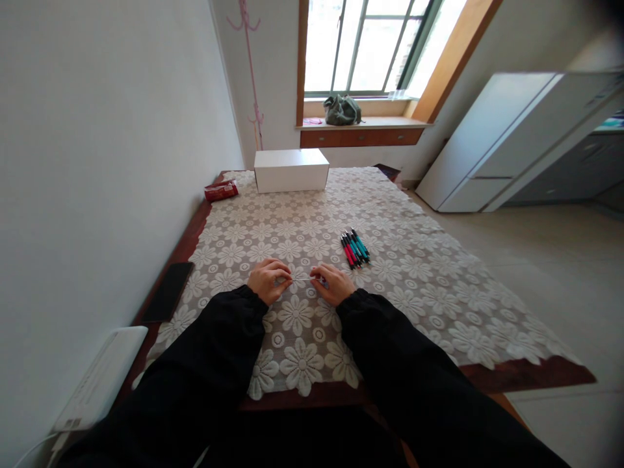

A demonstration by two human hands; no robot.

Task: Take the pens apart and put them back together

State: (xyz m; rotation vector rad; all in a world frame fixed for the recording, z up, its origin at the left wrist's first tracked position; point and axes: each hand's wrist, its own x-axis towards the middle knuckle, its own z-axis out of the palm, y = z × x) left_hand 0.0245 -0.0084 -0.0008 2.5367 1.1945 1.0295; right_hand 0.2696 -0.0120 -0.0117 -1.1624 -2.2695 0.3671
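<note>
Between my two hands stretches a thin white strand (pixel 303 279), too fine to tell its exact kind. My left hand (pixel 270 279) pinches its left end with thumb and fingers. At the other end, my right hand (pixel 333 283) grips it in the same way. Both hands are low over the table's lace cloth, with black sleeves at the wrists. Just beyond my right hand lies a small bunch of pens (pixel 355 248), several with teal barrels and some red, side by side with dark tips and clips.
A white box (pixel 291 171) stands at the table's far end, with a red packet (pixel 221 190) to its left. Along the left edge lie a dark phone-like slab (pixel 168 292) and a white device (pixel 101 377) with a cable. The flowered lace tablecloth (pixel 404 260) covers the table.
</note>
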